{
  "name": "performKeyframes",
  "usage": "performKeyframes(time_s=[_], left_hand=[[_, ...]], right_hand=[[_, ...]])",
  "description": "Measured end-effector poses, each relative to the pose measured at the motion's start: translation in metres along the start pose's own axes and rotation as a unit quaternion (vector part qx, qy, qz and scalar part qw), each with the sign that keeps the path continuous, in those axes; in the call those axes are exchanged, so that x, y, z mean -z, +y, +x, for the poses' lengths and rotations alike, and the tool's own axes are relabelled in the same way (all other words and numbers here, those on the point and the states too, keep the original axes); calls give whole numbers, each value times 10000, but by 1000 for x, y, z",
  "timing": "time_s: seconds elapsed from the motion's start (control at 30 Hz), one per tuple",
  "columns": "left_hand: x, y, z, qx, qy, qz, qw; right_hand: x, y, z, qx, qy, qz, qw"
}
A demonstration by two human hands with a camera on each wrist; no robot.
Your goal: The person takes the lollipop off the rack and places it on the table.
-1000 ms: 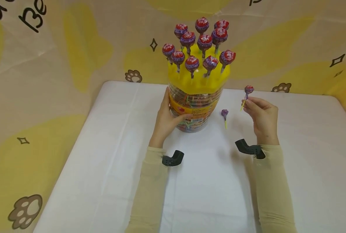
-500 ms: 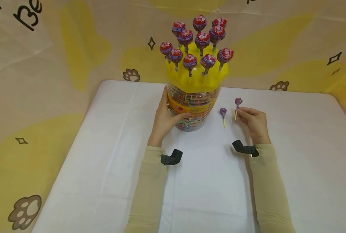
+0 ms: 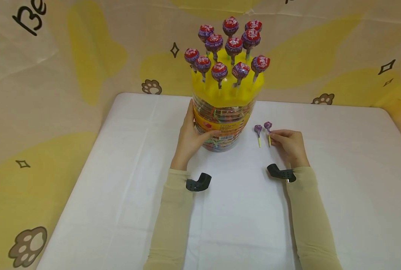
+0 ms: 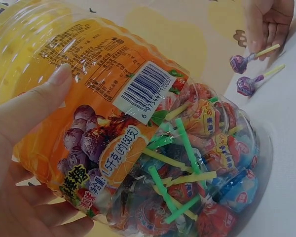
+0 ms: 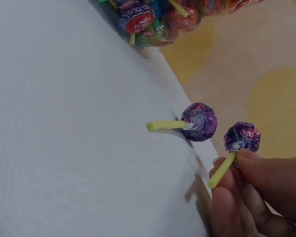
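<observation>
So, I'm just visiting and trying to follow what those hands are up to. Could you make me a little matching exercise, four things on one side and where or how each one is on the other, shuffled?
Things:
1. left hand
2. right hand
3. loose lollipop
4. jar lid

Places and states:
A. yellow, with red-and-purple lollipops sticking up from it
B. gripping the side of the lollipop jar
C. lying on the white tabletop
D. pinching a purple-wrapped lollipop by its yellow stick

Right pairs: 1-B, 2-D, 3-C, 4-A.
</observation>
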State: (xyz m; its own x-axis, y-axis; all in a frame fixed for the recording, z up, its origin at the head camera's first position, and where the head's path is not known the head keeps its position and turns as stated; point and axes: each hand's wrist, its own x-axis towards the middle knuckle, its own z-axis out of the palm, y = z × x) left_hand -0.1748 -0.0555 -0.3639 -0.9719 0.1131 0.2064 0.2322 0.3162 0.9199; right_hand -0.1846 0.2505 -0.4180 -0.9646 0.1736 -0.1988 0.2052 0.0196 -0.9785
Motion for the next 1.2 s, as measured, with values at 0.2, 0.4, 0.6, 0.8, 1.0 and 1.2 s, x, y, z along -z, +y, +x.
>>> performKeyframes(time_s=[0.2,0.4,0.6,0.8,1.0,1.2], left_hand=[[0,0,0,-36,13,-29,10000],[0,1,-1,-14,11,-19,10000],[0,1,0,-70,39,-39,10000],[0,0,1,-2,43,11,10000],[-1,0,1,-23,25,-5,10000],[-1,-1,1,-20,21,-18,10000]], right_hand=[[-2,-1,0,-216,219,-351,9989],[-4,-1,0,-237,332,-629,9972],[-5,2,1,28,227,-1027,9944],[-4,2,1,97,125,-1397,9901],[-3,1,0,166,130,-1557,9876],[0,0,-1,168,58,-1543,9879]])
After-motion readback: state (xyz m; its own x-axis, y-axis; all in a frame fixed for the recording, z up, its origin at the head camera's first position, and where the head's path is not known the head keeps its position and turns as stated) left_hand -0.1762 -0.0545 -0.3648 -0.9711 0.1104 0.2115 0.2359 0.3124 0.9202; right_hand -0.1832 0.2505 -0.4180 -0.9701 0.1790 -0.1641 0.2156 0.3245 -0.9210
